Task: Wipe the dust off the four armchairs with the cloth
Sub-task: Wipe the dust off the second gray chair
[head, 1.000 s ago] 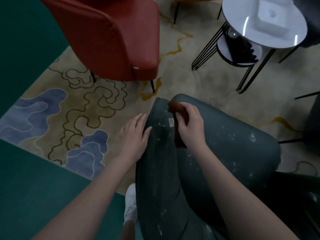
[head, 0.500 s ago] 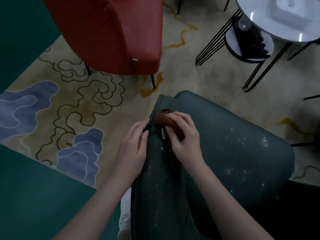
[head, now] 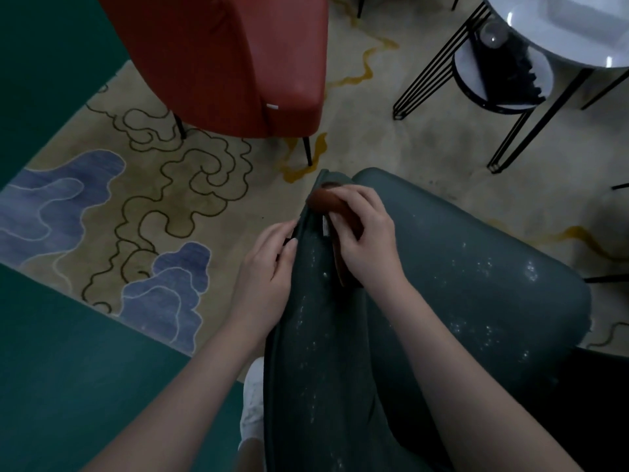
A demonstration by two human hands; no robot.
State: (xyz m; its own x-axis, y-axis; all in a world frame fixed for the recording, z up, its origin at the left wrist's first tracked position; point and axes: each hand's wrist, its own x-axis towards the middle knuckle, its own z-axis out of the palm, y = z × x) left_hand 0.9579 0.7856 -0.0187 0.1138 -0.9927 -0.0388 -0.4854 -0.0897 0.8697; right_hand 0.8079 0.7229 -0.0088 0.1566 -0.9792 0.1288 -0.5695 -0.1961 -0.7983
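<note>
A dark green armchair (head: 459, 287) fills the lower right, its surface speckled with white dust. My right hand (head: 366, 240) grips a brown cloth (head: 325, 201) pressed into the crease between the chair's side panel and its seat, near the front corner. My left hand (head: 269, 277) holds the outer edge of that side panel, fingers curled over it. A red armchair (head: 238, 63) stands on the rug at the top left.
A round glass-topped side table (head: 561, 32) on thin black wire legs stands at the top right, with a lower shelf holding dark items. A patterned beige and blue rug (head: 136, 206) covers the floor; green floor borders it on the left. My white shoe (head: 253, 403) shows below.
My right hand has slid the cloth a little along the crease toward the chair's front corner. My left hand has closed onto the panel edge from a flatter rest.
</note>
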